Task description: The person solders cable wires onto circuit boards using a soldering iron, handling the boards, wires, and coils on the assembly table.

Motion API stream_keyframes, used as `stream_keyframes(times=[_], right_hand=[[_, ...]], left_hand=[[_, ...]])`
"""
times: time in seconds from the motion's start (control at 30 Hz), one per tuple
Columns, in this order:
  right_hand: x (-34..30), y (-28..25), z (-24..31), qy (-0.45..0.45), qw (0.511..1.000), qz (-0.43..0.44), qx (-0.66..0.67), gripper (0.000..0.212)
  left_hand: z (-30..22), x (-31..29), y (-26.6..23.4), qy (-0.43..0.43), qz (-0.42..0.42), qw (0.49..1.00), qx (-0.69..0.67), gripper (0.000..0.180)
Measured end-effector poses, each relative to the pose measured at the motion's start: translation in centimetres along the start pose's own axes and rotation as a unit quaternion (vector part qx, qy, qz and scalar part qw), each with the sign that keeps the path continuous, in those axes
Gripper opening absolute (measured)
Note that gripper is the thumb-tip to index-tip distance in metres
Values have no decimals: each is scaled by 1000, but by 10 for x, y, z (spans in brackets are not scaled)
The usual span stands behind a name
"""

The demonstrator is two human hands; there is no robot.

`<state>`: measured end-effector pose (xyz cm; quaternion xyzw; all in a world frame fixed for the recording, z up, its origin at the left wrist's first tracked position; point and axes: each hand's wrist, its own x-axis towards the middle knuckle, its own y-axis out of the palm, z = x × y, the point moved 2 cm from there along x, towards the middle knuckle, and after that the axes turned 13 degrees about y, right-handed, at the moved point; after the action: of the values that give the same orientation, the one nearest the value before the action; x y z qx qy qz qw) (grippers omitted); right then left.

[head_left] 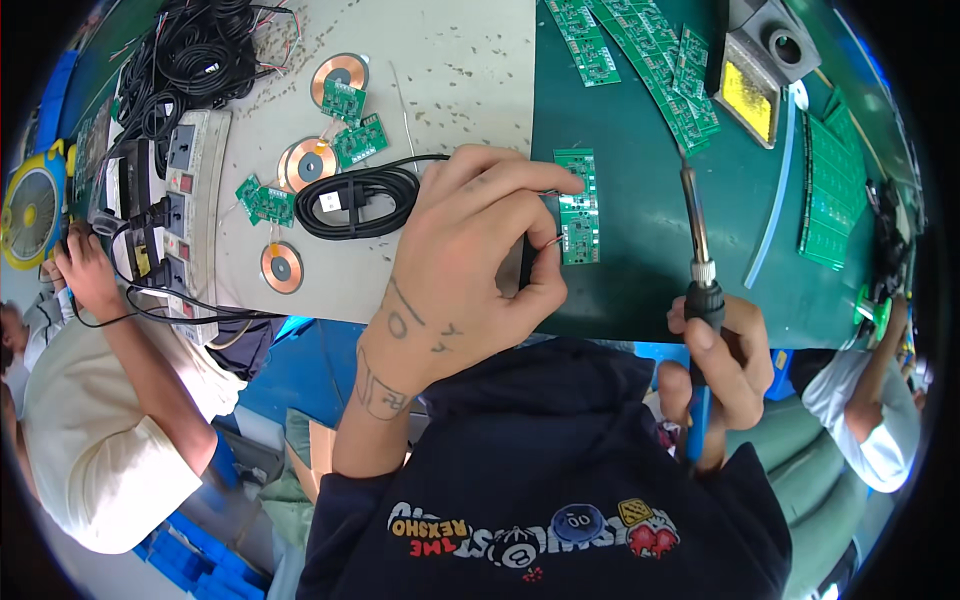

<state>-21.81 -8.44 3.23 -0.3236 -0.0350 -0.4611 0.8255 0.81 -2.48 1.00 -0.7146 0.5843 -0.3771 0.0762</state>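
My left hand (470,240) lies over the edge of a small green circuit board strip (580,245), its index fingertip on the board. Between thumb and fingers it pinches the end of a black cable, mostly hidden; thin wires show at the board's left side. The rest of that black USB cable (358,203) lies coiled and tied just left of the hand. In my right hand (725,365) is a soldering iron (703,270) with a blue handle, held upright. Its metal tip points away from me, to the right of the board and apart from it.
Green board strips (655,70) lie at the far right, near a soldering iron stand (750,85) with a yellow sponge. Copper coils (283,268) with small boards sit left. Beyond are a power strip (195,210), black cables (200,60) and a fan (35,205). People sit on both sides.
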Motion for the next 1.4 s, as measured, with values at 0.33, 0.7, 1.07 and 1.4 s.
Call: stream_keyframes(times=[0.33, 0.7, 1.07, 1.4], right_hand=[[-7, 2, 5, 19, 998, 60, -2, 24], [-8, 7, 6, 5, 998, 64, -19, 27], [-8, 7, 7, 17, 998, 64, -25, 27], [-10, 9, 7, -4, 997, 57, -47, 26]], left_hand=[[0, 2, 0, 5, 1, 1000, 3, 21], [-1, 1, 0, 8, 4, 1000, 15, 23], [-1, 1, 2, 3, -2, 1000, 13, 25], [-3, 3, 3, 3, -1, 1000, 19, 24]])
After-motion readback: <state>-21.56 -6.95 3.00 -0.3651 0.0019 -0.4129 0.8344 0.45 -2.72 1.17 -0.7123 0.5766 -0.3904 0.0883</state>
